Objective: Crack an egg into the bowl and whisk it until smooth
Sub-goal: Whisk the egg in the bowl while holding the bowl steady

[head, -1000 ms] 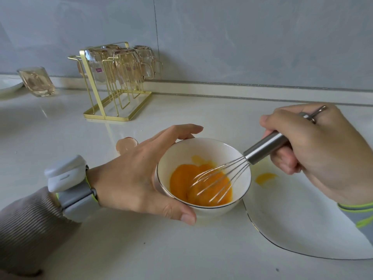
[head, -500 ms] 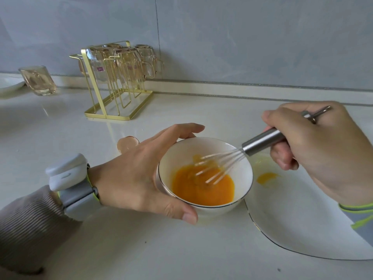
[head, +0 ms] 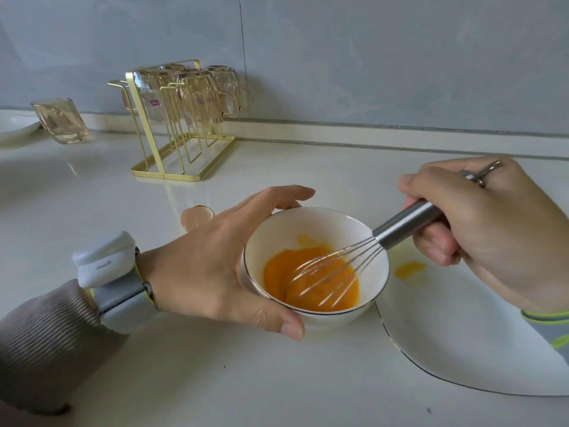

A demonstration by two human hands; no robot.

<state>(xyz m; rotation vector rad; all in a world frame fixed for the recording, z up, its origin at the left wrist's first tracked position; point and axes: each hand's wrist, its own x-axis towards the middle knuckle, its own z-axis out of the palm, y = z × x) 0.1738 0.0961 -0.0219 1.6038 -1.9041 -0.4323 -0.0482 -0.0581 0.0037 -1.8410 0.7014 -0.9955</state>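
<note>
The whisk (head: 345, 266), lifted clear half a second ago, now dips its wires, apparently, into the egg (head: 311, 282) below the right hand (head: 480, 229) fingers.

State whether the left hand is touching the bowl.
Touching: the head view shows the left hand cupping the bowl, thumb pressed on its near wall.

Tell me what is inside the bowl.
Beaten orange egg pools in the bowl, with the whisk dipped in it and a yellow smear on the inner wall. The egg covers the bowl's bottom, so that cannot be seen.
</note>
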